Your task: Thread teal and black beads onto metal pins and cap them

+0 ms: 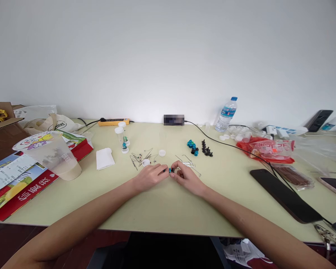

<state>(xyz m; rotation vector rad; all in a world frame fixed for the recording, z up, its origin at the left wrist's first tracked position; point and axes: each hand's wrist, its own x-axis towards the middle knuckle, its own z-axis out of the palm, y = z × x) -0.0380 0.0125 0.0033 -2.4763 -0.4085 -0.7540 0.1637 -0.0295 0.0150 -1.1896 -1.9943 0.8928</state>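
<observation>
My left hand (150,177) is closed, with a small black part (164,170) showing at its fingertips. Close beside it, my right hand (189,179) pinches a small blue and black part (170,170) between thumb and forefinger. The fingertips of both hands nearly meet over the table, and what lies inside the fingers is partly hidden. Thin metal pins and wires (142,157) are scattered beyond my left hand, near a white round cap (162,152). Several metal rods (189,163) lie just past my right hand. Behind them sit blue pieces (190,144) and black pieces (206,149).
Clear tubes with white caps (124,150) stand back left, near folded white paper (105,158). A plastic drink cup (70,166) leans on a red box (42,186) at left. On the right are a water bottle (226,115), red packaging (266,149) and a black phone (285,196).
</observation>
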